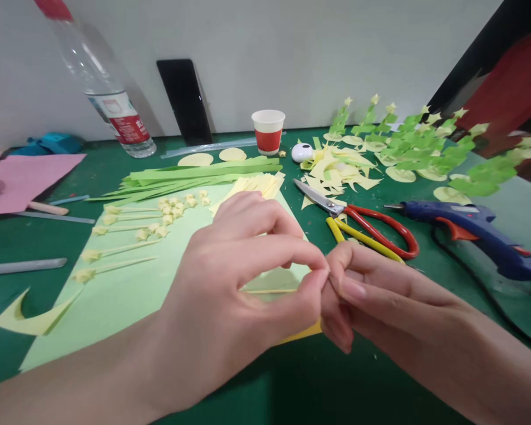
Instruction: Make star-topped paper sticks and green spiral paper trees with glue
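My left hand [248,277] is closed in a pinch, its thumb and forefinger tips meeting the fingertips of my right hand [376,295]. The right hand also pinches, thumb against fingers. Whatever lies between the fingertips is hidden. A thin pale yellow strip [269,291] shows through the loop of the left thumb and forefinger; whether it is held or lies on the sheet I cannot tell. Below the hands is a light green paper sheet [128,295], with small folded yellow paper stars [170,209] and several stars on thin pointed stems [119,251]. Yellow strips [265,186] lie beyond my left knuckles.
Red-handled scissors [380,218], yellow-handled pliers [367,239] and a blue glue gun [469,227] lie right. Behind stand a paper cup [268,133], phone [183,100], bottle [119,112] and green paper plants [442,141]. Green strips [181,174] and yellow scraps [336,168] lie mid-table.
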{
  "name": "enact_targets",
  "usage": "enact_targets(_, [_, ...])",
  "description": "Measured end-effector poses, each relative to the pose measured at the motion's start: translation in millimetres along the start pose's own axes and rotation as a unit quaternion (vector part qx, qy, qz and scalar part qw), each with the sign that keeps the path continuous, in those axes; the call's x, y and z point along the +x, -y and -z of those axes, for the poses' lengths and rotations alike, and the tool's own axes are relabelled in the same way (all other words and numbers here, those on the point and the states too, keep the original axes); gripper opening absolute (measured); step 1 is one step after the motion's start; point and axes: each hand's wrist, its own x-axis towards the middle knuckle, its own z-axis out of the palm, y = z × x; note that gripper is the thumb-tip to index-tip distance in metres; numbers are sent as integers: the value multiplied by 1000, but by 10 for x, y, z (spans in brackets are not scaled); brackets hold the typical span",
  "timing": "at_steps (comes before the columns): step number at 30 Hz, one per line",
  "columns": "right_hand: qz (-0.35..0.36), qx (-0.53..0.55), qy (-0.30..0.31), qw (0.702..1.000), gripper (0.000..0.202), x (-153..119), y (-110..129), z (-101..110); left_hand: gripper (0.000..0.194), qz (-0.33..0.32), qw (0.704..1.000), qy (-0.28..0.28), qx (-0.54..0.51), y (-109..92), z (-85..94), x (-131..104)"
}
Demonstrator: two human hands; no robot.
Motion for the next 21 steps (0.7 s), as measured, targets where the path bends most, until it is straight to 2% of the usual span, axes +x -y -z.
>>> enact_targets(4, [-28,50,27,998,19,11,1,23,18,-14,1000,-16,6,-17,4,34])
enact_targets(8, [-50,80,54,994,22,17,28,24,22,-27,1000,-1,14,-31,14,60])
enact_targets(11, [-60,90,60,992,24,16,40,23,24,-30,999,6,16,-26,18,57])
enact_targets(17, [-55,100,72,991,21,21,17,21,17,-23,1000,4,-12,-9,-15,-8])
enact_targets(21, [-45,77,56,994,19,20,14,13,17,-16,1000,3,-24,-28,-16,-24])
